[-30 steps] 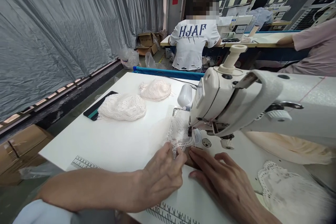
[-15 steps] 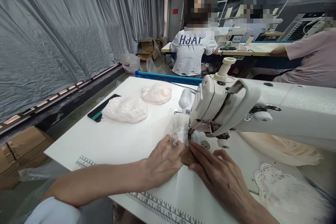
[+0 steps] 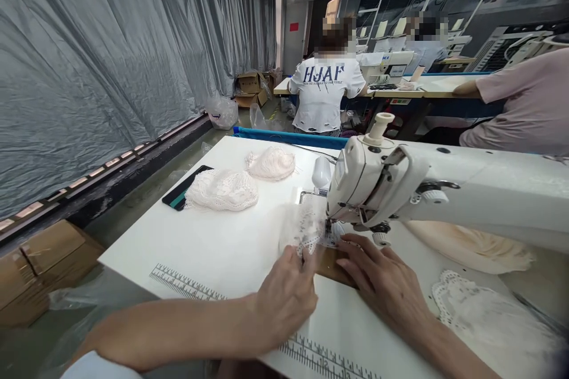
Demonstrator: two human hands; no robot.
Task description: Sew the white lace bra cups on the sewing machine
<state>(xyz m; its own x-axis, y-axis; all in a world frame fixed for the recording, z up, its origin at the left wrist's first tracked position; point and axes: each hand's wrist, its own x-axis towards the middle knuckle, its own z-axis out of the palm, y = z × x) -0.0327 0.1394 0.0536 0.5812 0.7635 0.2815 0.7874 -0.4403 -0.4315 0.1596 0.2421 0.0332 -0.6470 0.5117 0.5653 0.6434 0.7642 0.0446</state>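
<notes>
A sheer white lace piece (image 3: 306,226) lies under the needle area of a white sewing machine (image 3: 355,183), blurred by motion. My left hand (image 3: 288,293) pinches its near edge between thumb and fingers, just left of the needle. Close to the presser foot, my right hand (image 3: 384,275) rests with fingers stretched out and thumb apart, touching the machine bed. Whether its fingertips touch the lace cannot be made out. A brown plate (image 3: 335,265) shows between my two hands on the bed.
Two lace pieces, one white (image 3: 222,189) and one pinkish (image 3: 271,163), lie at the far left of the table. More white lace (image 3: 480,308) and cream fabric (image 3: 471,247) lie right. Ahead, a person in a white shirt (image 3: 326,95) sits at another bench.
My left hand has drawn slightly toward me, the lace edge still pinched. My right hand has shifted right, away from the left, uncovering more of the brown plate. The camera view has shifted slightly.
</notes>
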